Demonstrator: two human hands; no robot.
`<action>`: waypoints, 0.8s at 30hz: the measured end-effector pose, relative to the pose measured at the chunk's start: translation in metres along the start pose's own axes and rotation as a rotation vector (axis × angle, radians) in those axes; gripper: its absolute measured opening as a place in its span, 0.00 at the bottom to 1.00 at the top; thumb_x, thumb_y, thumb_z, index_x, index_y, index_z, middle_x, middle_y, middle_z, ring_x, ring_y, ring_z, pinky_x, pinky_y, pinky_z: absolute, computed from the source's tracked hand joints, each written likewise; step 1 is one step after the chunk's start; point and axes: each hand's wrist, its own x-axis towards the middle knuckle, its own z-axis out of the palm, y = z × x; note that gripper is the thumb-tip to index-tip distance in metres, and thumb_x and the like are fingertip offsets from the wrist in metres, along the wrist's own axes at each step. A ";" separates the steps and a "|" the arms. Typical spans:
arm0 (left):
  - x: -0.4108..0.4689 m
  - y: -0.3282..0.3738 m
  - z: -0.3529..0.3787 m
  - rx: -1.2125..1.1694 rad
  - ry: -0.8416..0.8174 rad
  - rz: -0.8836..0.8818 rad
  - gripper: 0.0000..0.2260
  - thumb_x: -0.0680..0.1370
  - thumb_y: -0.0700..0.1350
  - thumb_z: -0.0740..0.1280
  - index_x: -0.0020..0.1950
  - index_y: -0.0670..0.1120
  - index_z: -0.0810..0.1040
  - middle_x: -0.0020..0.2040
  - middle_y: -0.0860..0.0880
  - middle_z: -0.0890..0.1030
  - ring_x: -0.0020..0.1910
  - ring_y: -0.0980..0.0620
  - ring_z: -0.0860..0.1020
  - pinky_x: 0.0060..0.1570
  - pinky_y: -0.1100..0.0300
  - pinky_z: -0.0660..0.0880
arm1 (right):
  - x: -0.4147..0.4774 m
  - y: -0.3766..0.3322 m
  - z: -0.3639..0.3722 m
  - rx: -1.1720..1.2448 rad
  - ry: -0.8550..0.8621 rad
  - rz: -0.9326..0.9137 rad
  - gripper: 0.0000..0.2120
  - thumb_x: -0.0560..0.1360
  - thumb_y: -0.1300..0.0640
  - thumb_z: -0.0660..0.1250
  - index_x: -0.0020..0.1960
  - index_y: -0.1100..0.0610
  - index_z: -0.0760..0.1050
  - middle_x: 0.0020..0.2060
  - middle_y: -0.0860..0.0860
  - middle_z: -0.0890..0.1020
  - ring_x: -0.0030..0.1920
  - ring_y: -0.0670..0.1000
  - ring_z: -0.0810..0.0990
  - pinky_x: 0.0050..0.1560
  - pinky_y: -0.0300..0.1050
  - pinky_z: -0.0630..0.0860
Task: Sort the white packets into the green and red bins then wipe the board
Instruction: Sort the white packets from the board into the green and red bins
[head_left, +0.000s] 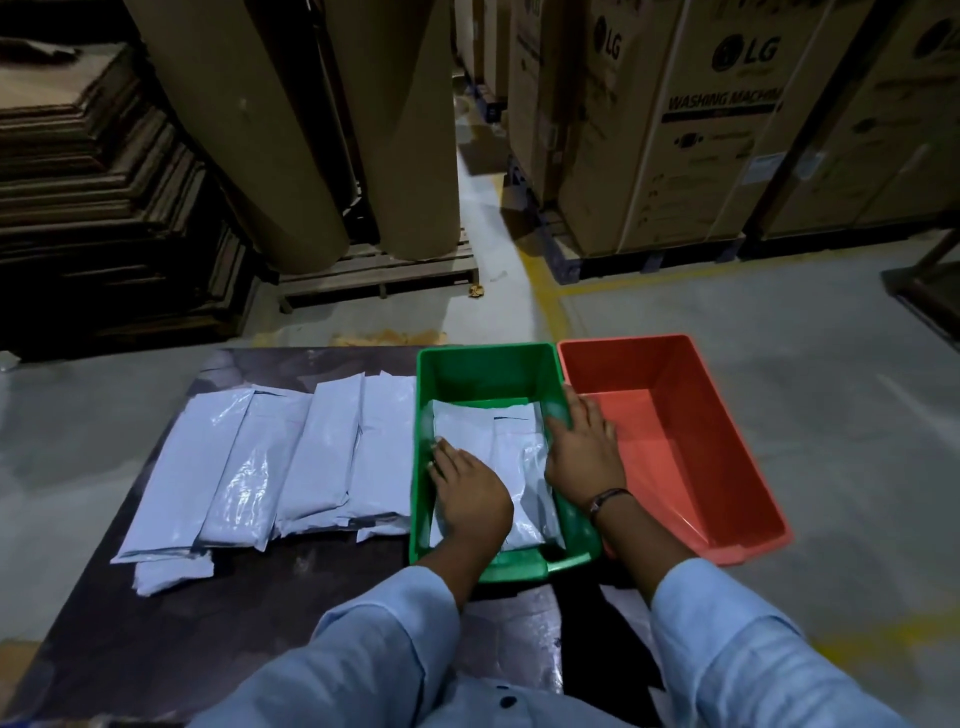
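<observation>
Head view: a white packet (511, 452) is pressed flat in the green bin (483, 364) by the left hand (470, 493) and right hand (584, 447), fingers extended. Other packets (291, 457) are spread leftward of the left hand on the board (260, 613).

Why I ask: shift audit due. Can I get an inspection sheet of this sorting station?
Surface: dark board, partly bare.
Job's things: white packets in a row on the board's left; one packet inside the green bin; red bin beside it holds none.
Clutter: nothing seen.
Hands: left hand flat on the binned packet; right hand at its right edge, against the bin wall.
Cables: nothing seen.
Surroundings: LG washing machine cartons, brown paper rolls, stacked cardboard sheets.
</observation>
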 end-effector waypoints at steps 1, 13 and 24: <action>0.001 0.000 0.003 0.017 -0.011 0.010 0.29 0.83 0.45 0.53 0.79 0.29 0.51 0.80 0.27 0.46 0.80 0.30 0.48 0.79 0.38 0.47 | 0.000 0.000 0.001 0.003 -0.004 0.001 0.28 0.71 0.57 0.64 0.72 0.49 0.70 0.81 0.54 0.52 0.77 0.61 0.55 0.72 0.61 0.59; 0.032 -0.021 0.024 -0.065 -0.296 0.203 0.33 0.86 0.57 0.48 0.82 0.44 0.33 0.80 0.41 0.30 0.80 0.36 0.33 0.78 0.40 0.38 | 0.001 0.000 0.002 0.026 -0.021 -0.017 0.25 0.72 0.59 0.63 0.69 0.51 0.72 0.81 0.55 0.49 0.77 0.62 0.54 0.73 0.62 0.60; 0.038 -0.019 0.015 -0.154 -0.374 0.183 0.35 0.85 0.63 0.45 0.82 0.46 0.34 0.80 0.43 0.29 0.80 0.37 0.32 0.78 0.40 0.37 | 0.001 0.000 0.002 0.027 -0.014 -0.021 0.23 0.71 0.59 0.63 0.66 0.52 0.74 0.81 0.56 0.49 0.76 0.62 0.57 0.71 0.60 0.62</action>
